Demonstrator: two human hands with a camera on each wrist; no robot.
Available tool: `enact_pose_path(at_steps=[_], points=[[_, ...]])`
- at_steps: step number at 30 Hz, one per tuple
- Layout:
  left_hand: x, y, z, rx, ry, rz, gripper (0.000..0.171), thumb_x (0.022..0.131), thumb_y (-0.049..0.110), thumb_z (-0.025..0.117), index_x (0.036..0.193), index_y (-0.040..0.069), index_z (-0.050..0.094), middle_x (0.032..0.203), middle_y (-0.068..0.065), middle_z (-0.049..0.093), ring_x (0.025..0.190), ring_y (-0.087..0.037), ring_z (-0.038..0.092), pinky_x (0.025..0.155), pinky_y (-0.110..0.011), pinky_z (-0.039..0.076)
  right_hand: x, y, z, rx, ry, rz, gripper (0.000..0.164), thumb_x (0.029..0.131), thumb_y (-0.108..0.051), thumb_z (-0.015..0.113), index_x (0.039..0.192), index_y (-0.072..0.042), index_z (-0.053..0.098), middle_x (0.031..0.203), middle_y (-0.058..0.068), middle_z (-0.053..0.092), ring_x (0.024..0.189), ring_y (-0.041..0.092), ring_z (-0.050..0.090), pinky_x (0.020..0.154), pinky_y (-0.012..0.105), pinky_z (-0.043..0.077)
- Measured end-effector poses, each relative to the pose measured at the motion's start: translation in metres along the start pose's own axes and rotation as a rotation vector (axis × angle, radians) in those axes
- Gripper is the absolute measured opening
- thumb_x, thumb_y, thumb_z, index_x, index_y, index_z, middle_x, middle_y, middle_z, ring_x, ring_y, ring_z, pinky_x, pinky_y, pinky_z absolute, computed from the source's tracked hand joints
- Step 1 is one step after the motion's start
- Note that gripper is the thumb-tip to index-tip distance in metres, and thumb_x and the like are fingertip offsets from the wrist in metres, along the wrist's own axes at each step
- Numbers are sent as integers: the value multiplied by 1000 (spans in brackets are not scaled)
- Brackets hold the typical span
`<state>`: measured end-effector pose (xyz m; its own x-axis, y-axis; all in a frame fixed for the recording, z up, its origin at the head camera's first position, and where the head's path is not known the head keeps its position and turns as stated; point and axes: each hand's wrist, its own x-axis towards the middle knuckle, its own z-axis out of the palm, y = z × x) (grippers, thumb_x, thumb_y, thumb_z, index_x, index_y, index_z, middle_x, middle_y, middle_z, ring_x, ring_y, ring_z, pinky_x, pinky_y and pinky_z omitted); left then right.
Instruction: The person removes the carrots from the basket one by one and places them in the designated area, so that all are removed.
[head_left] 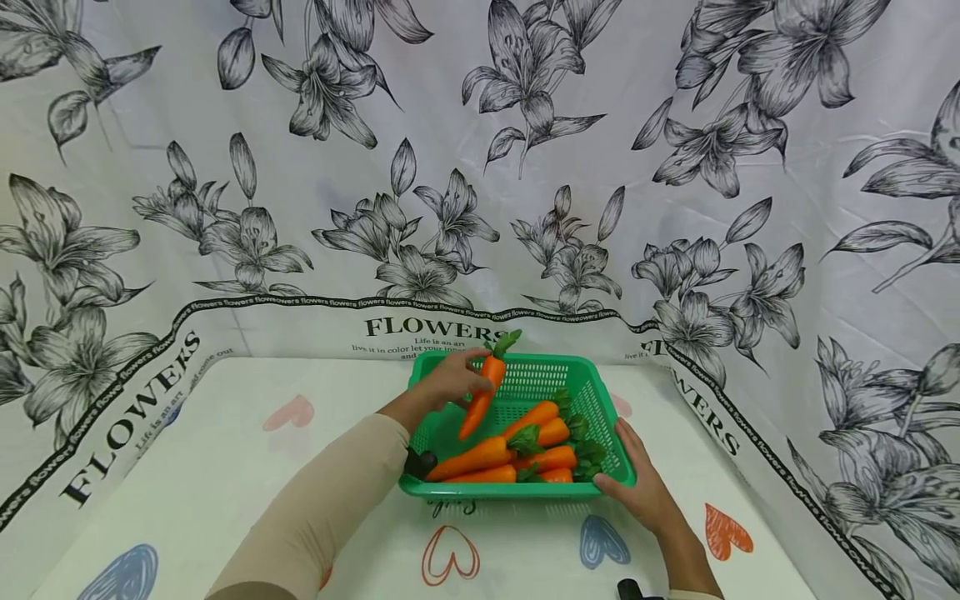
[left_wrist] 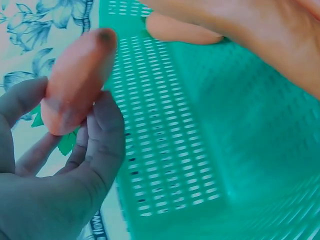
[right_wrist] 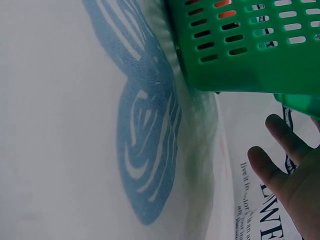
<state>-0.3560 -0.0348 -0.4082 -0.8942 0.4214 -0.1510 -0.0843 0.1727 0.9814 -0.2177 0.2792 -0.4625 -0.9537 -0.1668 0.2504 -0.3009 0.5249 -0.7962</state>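
Note:
My left hand [head_left: 459, 379] holds an orange carrot [head_left: 483, 392] with a green leafy top between thumb and fingers. The carrot hangs at a slant over the left part of the green plastic basket [head_left: 517, 490], its tip pointing down; in the left wrist view the carrot [left_wrist: 80, 80] appears end-on, tip towards the camera. Several more carrots [head_left: 480, 457] lie piled in the front and right of the basket, leaves mostly to the right. At the basket's front right corner is my right hand [head_left: 641, 479], its fingers extended along the outside; the right wrist view shows straight fingers [right_wrist: 270, 167] beside the basket wall.
The basket stands on a white cloth with printed hearts [head_left: 450, 554]. Behind and to the sides hangs a white curtain [head_left: 420, 225] with black flower drawings. A small dark object [head_left: 422, 462] shows at the basket's front left corner.

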Motion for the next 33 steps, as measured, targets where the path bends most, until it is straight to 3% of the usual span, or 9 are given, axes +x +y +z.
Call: enact_pose_path(at_steps=[7, 14, 18, 26, 33], points=[[-19, 29, -9, -176, 24, 43, 62, 74, 5, 66, 128, 24, 41, 109, -18, 46, 86, -32, 55, 61, -50, 47, 3, 22, -1, -27, -14, 0, 83, 75, -20, 65, 140, -14, 13, 143, 1, 5, 126, 34, 8, 87, 64, 16], [-44, 55, -20, -213, 57, 103, 61, 73, 9, 69, 126, 26, 43, 111, -18, 45, 89, -32, 55, 65, -49, 47, 6, 40, 1, -15, -21, -15, 85, 75, -20, 66, 140, -20, 12, 143, 0, 4, 126, 33, 8, 88, 63, 16], [-59, 65, -27, -198, 69, 133, 63, 74, 10, 69, 128, 26, 41, 110, -19, 44, 89, -33, 55, 65, -47, 48, 5, 35, 0, 10, -35, 1, 84, 76, -18, 65, 140, -19, 12, 143, 1, 3, 126, 33, 6, 88, 64, 15], [-82, 70, -45, -182, 148, 164, 66, 72, 11, 71, 129, 25, 40, 111, -18, 45, 89, -33, 56, 66, -45, 48, 0, 4, 0, 26, -38, 15, 83, 76, -18, 65, 139, -7, 12, 142, 11, 3, 125, 37, 4, 89, 63, 13], [-102, 66, -62, -187, 211, 166, 69, 72, 12, 71, 131, 25, 37, 112, -18, 44, 90, -33, 56, 65, -45, 48, 1, 20, -1, 36, -49, 14, 83, 76, -14, 65, 140, -14, 11, 143, 5, 2, 126, 35, 3, 89, 63, 13]])
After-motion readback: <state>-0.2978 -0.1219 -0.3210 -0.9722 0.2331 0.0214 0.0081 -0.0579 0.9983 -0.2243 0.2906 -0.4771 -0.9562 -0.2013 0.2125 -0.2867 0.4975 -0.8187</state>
